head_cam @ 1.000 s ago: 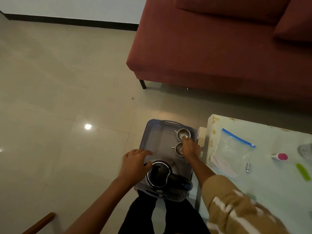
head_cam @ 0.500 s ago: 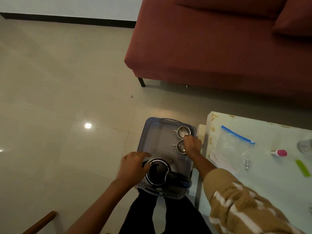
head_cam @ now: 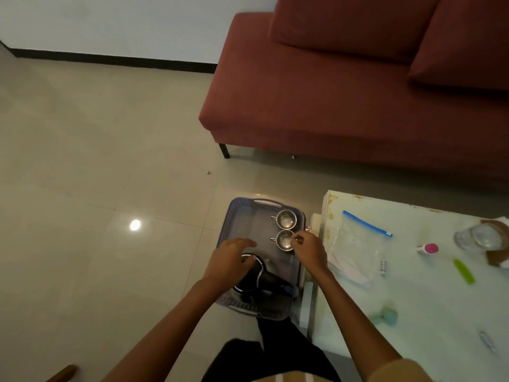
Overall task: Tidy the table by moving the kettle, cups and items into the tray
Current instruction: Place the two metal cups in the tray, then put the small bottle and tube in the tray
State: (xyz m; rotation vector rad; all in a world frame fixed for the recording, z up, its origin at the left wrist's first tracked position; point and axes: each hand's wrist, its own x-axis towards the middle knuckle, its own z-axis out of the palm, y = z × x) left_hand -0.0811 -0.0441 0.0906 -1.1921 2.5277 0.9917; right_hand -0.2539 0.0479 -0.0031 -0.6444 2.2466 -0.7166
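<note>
- The right hand [head_cam: 308, 250] is drawn back from the far cup [head_cam: 286, 218] to the near cup [head_cam: 285, 240], at the tray's [head_cam: 231, 216] 2 o'clock; its grip cannot be told.
- The left hand [head_cam: 231, 260], grip wide, is rested on the kettle [head_cam: 270, 281] at 6 o'clock; only worktop [head_cam: 413, 312] items are left.

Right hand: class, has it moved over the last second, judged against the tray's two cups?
Yes: the right hand has drawn back toward the person, from the far cup to the near cup rim.
</note>
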